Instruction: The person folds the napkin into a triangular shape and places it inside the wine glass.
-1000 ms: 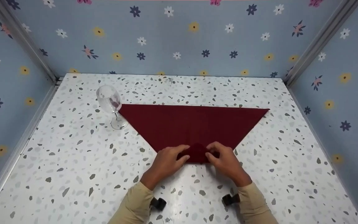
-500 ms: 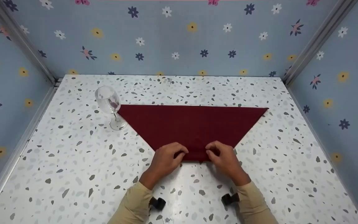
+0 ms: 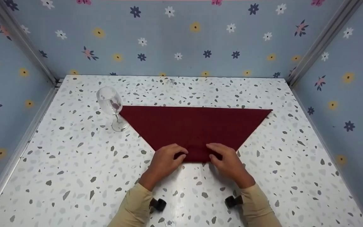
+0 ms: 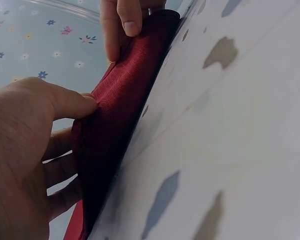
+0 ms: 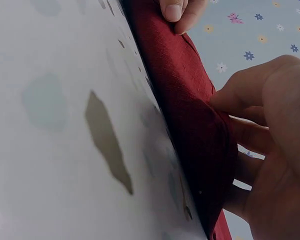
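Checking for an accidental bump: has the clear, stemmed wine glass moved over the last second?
No; in the head view, the wine glass shows no visible shift either way against the grey-flecked white tabletop.

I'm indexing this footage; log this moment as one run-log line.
left hand: holds red cloth, near edge; right hand: holds same edge, farther right; wine glass: stands on speckled table, beside cloth's left end
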`<state>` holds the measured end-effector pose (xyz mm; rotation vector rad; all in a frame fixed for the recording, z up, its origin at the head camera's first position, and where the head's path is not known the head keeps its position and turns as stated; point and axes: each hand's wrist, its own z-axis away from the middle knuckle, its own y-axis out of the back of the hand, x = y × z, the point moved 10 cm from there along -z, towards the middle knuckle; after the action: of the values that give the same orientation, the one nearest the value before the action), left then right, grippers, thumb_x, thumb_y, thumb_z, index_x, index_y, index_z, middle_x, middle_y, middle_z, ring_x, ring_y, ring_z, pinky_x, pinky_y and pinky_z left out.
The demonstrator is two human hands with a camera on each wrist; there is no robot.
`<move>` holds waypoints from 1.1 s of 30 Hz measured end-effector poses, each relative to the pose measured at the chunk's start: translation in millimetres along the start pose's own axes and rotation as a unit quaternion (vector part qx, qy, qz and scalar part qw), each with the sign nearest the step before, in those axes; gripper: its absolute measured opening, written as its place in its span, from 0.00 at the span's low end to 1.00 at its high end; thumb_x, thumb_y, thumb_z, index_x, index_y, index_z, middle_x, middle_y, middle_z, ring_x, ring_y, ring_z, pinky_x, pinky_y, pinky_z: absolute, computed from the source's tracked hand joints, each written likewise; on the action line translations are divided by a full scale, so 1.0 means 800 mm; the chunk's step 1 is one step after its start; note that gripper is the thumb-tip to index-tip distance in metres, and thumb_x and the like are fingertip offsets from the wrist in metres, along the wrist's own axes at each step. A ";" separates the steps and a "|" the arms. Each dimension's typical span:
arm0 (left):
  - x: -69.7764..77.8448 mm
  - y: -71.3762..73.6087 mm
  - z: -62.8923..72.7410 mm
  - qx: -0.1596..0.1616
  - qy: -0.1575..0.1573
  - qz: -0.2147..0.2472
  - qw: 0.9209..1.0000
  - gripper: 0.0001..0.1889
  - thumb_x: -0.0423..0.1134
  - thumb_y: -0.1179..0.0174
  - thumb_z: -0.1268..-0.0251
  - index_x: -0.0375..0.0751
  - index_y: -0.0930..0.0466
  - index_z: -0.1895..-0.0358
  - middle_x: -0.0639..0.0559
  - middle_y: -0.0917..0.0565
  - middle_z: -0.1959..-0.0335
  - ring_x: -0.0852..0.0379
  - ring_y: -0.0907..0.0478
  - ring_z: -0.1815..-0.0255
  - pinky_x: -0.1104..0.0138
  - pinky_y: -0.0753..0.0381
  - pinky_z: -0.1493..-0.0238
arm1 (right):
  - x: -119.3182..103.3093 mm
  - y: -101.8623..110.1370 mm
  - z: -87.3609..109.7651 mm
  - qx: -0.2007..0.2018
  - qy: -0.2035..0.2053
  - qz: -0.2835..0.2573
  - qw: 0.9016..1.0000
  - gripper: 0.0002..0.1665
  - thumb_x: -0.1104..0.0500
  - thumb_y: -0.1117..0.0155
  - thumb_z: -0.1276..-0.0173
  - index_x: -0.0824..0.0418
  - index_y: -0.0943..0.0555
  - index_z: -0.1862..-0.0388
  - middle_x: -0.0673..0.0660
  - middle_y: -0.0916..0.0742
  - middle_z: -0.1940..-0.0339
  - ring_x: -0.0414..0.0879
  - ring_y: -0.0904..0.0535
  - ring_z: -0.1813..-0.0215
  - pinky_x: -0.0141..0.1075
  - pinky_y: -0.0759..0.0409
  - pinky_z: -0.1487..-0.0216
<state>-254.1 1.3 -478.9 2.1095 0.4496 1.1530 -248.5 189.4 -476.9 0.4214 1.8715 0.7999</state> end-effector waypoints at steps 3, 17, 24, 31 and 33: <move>0.000 0.001 0.001 0.002 -0.002 -0.010 1.000 0.06 0.38 0.32 0.35 0.50 0.11 0.57 0.59 0.14 0.62 0.58 0.17 0.57 0.61 0.19 0.54 | 0.002 -0.003 -0.001 -0.011 -0.006 0.006 1.000 0.25 0.66 0.33 0.32 0.64 0.21 0.35 0.60 0.18 0.37 0.54 0.24 0.34 0.46 0.28 0.34; -0.009 -0.002 0.001 -0.024 0.033 -0.032 0.999 0.08 0.38 0.32 0.35 0.49 0.10 0.54 0.58 0.15 0.62 0.58 0.18 0.60 0.62 0.19 0.58 | 0.009 -0.010 0.002 -0.052 -0.035 0.038 0.997 0.34 0.61 0.32 0.31 0.61 0.28 0.27 0.58 0.23 0.30 0.56 0.31 0.28 0.53 0.41 0.26; -0.013 -0.002 0.001 -0.025 0.044 -0.039 0.998 0.10 0.39 0.33 0.35 0.48 0.11 0.51 0.57 0.16 0.61 0.58 0.19 0.59 0.62 0.19 0.58 | 0.015 0.004 0.001 -0.002 -0.036 0.026 0.999 0.26 0.65 0.32 0.32 0.61 0.21 0.35 0.56 0.16 0.43 0.50 0.22 0.39 0.45 0.25 0.38; -0.012 -0.003 0.001 -0.021 0.038 -0.061 0.997 0.11 0.39 0.31 0.36 0.48 0.10 0.52 0.56 0.17 0.61 0.57 0.20 0.59 0.62 0.19 0.59 | 0.016 0.010 0.000 0.019 -0.025 0.035 0.999 0.15 0.68 0.31 0.35 0.64 0.14 0.49 0.55 0.14 0.51 0.51 0.19 0.45 0.47 0.22 0.42; -0.011 -0.003 0.001 -0.020 0.036 -0.067 0.997 0.11 0.39 0.31 0.37 0.48 0.10 0.52 0.56 0.18 0.61 0.57 0.21 0.60 0.62 0.20 0.60 | 0.018 0.009 0.000 0.015 -0.031 0.044 0.998 0.15 0.68 0.30 0.36 0.64 0.14 0.50 0.56 0.14 0.52 0.52 0.19 0.45 0.47 0.23 0.42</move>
<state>-258.2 -3.1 -486.2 1.9777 0.5874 1.1528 -254.9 203.3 -481.3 0.5453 1.8206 0.8090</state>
